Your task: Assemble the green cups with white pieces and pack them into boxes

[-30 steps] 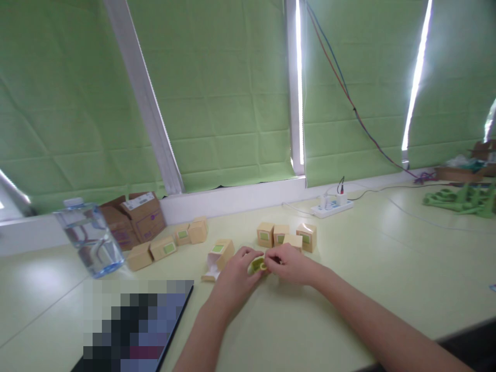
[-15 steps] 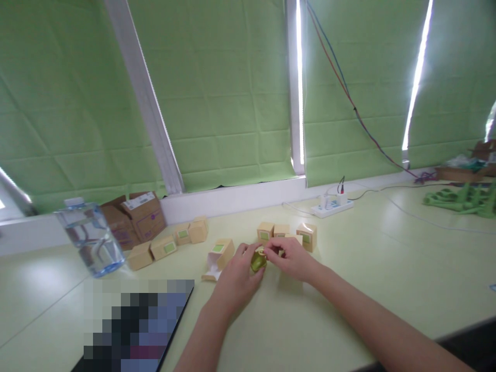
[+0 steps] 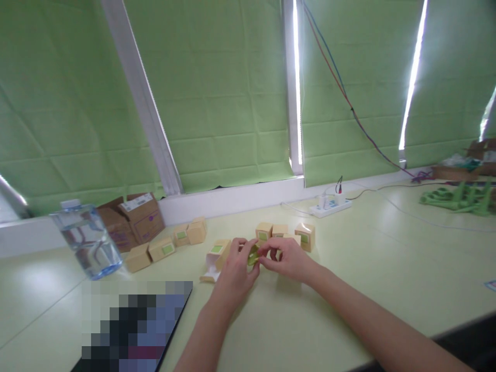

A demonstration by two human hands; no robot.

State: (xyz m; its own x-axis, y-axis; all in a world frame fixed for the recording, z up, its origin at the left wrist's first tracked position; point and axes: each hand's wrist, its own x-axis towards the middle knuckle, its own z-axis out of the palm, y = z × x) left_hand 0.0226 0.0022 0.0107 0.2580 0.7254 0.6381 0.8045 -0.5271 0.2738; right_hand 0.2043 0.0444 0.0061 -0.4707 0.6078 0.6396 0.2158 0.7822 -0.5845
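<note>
Between my two hands is a small, shiny, olive-green rounded object (image 3: 252, 257), partly hidden by fingers. My left hand (image 3: 237, 268) wraps round it from the left, thumb below and fingers above. From the right, my right hand (image 3: 289, 257) pinches at the edge of the green object with thumb and forefinger. Whether a separate small part sits in that pinch is too small to tell. Just left of my left hand lies a small tan carton (image 3: 217, 250) with a green label, its white-lined flap open towards me.
Small tan boxes (image 3: 305, 236) stand behind my right hand, and more boxes (image 3: 161, 249) sit at left. A water bottle (image 3: 89, 240), a brown carton (image 3: 141, 219) and a blurred-out screen (image 3: 155, 320) are on the left. A power strip (image 3: 330, 207) lies by the wall; green items (image 3: 457, 198) lie far right.
My fingers have closed in more over the green object, and it has turned. A pale small part seen at its top by my right fingertips is now hidden. The view has shifted slightly.
</note>
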